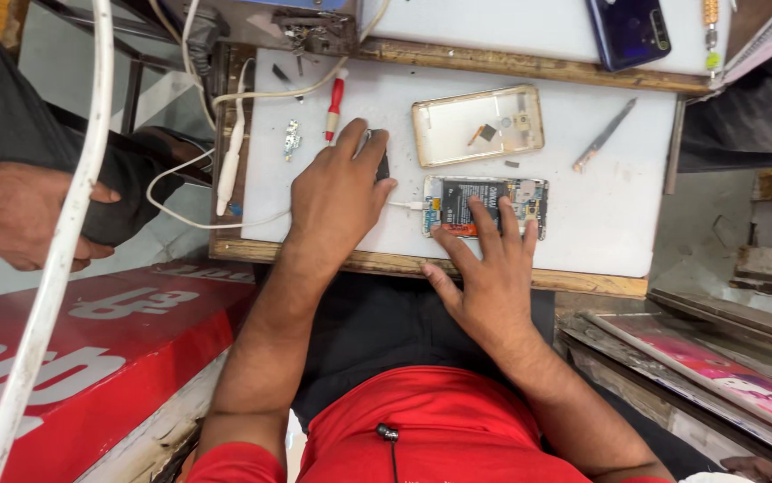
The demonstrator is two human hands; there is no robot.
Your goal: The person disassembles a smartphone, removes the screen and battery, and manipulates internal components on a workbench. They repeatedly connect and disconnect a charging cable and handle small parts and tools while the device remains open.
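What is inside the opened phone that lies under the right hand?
Inside the opened phone a black battery and circuit boards at both ends show. The right hand fingers cover part of the battery and lower edge.

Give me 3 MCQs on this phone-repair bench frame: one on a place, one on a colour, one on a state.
1. Where does the gold back cover lie?
A. On the white board, beyond the opened phone
B. Under the left hand
C. On the red box

2. What colour is the screwdriver handle?
A. Blue
B. Red
C. Green

3. What state is the opened phone in?
A. Back fitted, closed
B. Back off, insides showing
C. Wrapped in cloth

Answers:
1 A: it sits on the white board, farther from the person than the phone.
2 B: the handle beside the left hand is red.
3 B: battery and boards show under the right hand fingers.
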